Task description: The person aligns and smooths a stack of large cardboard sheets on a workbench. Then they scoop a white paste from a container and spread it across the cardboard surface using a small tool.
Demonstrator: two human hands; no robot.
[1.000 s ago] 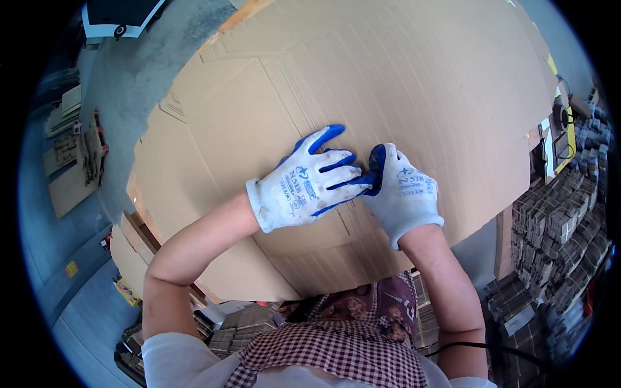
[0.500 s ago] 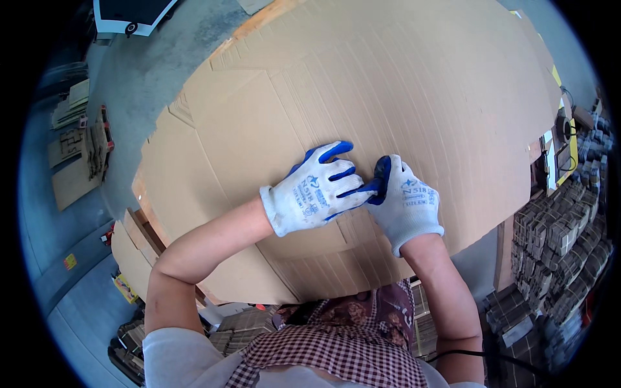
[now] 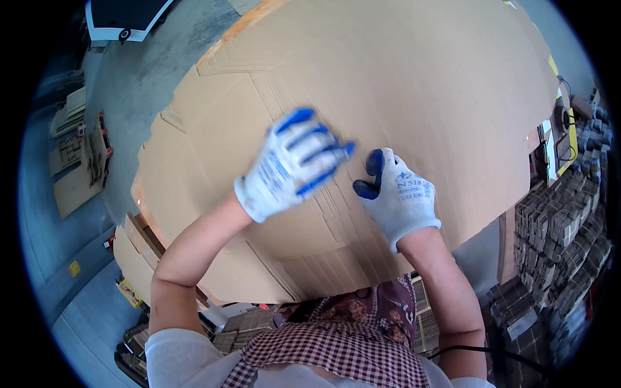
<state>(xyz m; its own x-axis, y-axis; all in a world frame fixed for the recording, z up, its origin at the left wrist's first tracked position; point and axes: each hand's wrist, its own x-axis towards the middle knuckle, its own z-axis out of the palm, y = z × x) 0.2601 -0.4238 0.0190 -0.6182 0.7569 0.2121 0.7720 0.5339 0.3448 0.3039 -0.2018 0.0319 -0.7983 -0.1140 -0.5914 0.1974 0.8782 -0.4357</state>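
A large brown cardboard sheet [image 3: 414, 84] with pressed crease lines lies flat in front of me. My left hand [image 3: 288, 165], in a white knit glove with blue-coated fingers, hovers over its middle. The fingers are spread and slightly blurred, with nothing in them. To the right, my right hand [image 3: 401, 197] wears a matching glove and is low over the sheet. Its thumb and forefinger stand apart with nothing visible between them, while its other fingers curl under, partly hidden. Whether this hand touches the cardboard I cannot tell. A gap separates the two hands.
Tied bundles of flat cardboard [image 3: 550, 226] are stacked on the right. Cardboard pieces [image 3: 77, 174] lean at the far left. A white-edged dark machine [image 3: 126, 19] stands at the upper left. A black cable [image 3: 491, 352] runs beside my right arm.
My left hand has pulled away from the right hand's thumb, moving left and farther from me, and its fingers have spread. My right hand has stayed almost in place, its thumb now apart from the forefinger.
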